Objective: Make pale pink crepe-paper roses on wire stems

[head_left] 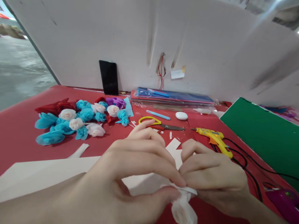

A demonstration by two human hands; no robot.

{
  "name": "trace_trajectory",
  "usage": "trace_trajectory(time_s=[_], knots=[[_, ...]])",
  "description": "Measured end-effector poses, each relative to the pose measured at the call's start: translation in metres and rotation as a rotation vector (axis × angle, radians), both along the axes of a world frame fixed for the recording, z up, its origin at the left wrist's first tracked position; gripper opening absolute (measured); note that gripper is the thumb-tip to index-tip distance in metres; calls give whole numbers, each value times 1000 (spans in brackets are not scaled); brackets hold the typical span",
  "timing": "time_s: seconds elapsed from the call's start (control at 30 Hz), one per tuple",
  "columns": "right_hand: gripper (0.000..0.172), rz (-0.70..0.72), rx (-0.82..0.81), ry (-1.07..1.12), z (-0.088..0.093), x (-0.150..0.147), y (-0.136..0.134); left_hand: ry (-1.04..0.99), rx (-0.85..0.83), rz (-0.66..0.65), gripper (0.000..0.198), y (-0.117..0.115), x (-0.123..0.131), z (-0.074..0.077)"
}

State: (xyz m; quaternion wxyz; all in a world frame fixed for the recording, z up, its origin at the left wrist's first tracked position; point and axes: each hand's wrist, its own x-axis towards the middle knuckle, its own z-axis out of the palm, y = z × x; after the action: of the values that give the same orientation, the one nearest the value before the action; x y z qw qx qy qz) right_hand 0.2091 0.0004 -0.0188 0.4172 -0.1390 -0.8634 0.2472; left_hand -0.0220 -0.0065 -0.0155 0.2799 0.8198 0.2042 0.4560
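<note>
My left hand (130, 168) and my right hand (215, 177) meet low in the middle of the view. Both pinch a small white crepe-paper flower (183, 207) between thumbs and fingertips. The flower's rolled bud hangs below my fingers. Under my hands lies a sheet of white paper (42, 175) on the red table (18, 133).
A pile of blue, white, red and purple paper flowers (79, 119) lies at the left. Scissors with a yellow handle (158, 123), a yellow glue gun (216, 138) with black cord, a blue pen (158, 115), a paper pack (173, 95), a phone (108, 77) and a green sheet (263, 137) surround my hands.
</note>
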Motion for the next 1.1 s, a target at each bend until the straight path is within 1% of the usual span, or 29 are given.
trace_trajectory(time_s=[0.1,0.17,0.3,0.37,0.47,0.53,0.57,0.63,0.7,0.73,0.8,0.87,0.97,1.03,1.1], knots=[[18,15,3,5,-1,2,-2,35,110,30,14,3,-2,0],[18,28,-5,10,-1,2,-3,63,151,21,13,4,-4,1],[20,35,2,10,0,0,-3,73,126,46,12,4,-4,2],[18,28,12,14,2,-1,-3,69,105,50,12,3,-3,2],[15,5,34,-24,5,-2,-4,76,14,16,16,2,-1,1],[16,-28,53,-54,7,-2,-5,75,-95,-16,17,2,1,1],[18,-44,63,-68,7,-2,-6,46,-162,12,18,2,1,0],[22,-79,72,-100,9,-2,-8,33,-294,25,18,3,2,0],[25,-112,61,-141,10,-2,-10,64,-369,44,15,3,1,-1],[26,-125,45,-162,10,-3,-11,92,-379,56,13,3,1,-2],[25,-140,-4,-171,10,-4,-13,136,-367,85,10,1,1,-4],[22,-161,-55,-122,9,-6,-15,129,-329,123,3,-3,2,-7],[21,-248,-102,-37,6,-10,-20,62,-238,190,12,-7,6,-11],[23,-319,-142,-17,5,-13,-23,69,-171,201,16,-8,10,-13],[24,-359,-201,7,4,-16,-25,99,-113,207,19,-8,12,-14]])
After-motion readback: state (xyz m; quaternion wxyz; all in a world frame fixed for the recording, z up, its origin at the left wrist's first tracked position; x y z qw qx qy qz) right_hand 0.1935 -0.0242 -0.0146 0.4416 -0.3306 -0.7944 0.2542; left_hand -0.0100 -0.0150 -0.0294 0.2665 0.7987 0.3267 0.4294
